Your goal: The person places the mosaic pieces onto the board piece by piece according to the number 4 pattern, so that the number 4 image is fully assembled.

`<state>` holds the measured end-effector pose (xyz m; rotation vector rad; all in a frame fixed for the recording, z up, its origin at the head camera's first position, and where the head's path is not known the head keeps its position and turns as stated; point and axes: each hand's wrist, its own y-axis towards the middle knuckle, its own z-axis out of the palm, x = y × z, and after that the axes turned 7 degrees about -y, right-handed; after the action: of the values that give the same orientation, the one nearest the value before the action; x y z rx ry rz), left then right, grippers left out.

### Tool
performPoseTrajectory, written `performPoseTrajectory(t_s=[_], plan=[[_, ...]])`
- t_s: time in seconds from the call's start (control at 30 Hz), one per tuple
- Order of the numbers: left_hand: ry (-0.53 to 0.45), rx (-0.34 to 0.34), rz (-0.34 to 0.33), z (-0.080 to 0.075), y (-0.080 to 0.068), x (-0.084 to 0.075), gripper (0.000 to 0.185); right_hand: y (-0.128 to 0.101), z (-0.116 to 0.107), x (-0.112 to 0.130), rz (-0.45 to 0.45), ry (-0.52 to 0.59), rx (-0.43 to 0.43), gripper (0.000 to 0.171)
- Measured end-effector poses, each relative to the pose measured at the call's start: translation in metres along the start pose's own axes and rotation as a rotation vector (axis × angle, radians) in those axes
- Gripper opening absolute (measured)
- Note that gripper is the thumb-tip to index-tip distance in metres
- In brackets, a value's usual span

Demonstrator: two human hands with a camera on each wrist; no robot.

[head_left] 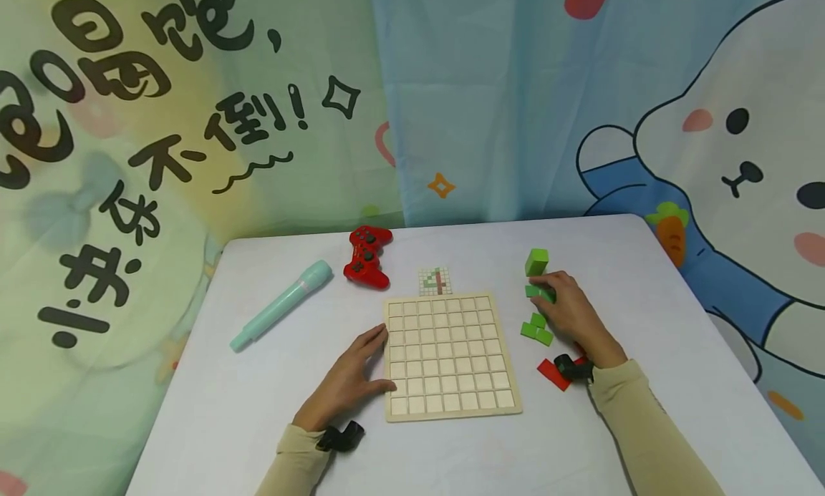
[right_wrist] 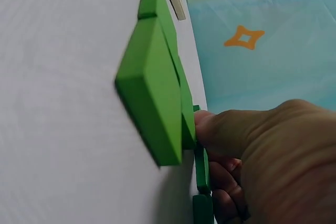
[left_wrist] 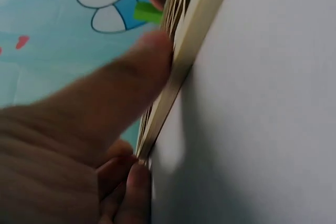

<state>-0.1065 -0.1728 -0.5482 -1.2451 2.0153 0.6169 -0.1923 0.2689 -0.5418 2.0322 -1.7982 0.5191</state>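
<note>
Red "4" on pattern card (head_left: 435, 281)

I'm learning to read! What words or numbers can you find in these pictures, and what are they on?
"4": a big digit drawn in green and red squares on the small pattern card above the wooden grid board.
"不倒!": black characters on the green backdrop cloth, at its middle.
The other big black characters on that cloth are cut off or warped, so I cannot read them for sure.
Nothing readable on the red game controller, the mint toy microphone or the green blocks.
</note>
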Motion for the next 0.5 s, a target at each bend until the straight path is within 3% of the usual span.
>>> performPoseTrajectory(t_s=[0.2,0.37,0.5], plan=[[0.026,0.098,0.010,-0.011,0.002,0.002,0.111,0.001,0.001,0.001,-0.020,-0.016,-0.024,0.035],[-0.019,0.137,-0.057,-0.025,0.021,0.004,0.120,0.002,0.000,0.002,-0.010,-0.021,-0.016,0.033],[0.000,0.187,-0.094,-0.030,0.039,0.008,0.123,0.001,0.001,0.002,-0.003,-0.018,0.006,0.033]])
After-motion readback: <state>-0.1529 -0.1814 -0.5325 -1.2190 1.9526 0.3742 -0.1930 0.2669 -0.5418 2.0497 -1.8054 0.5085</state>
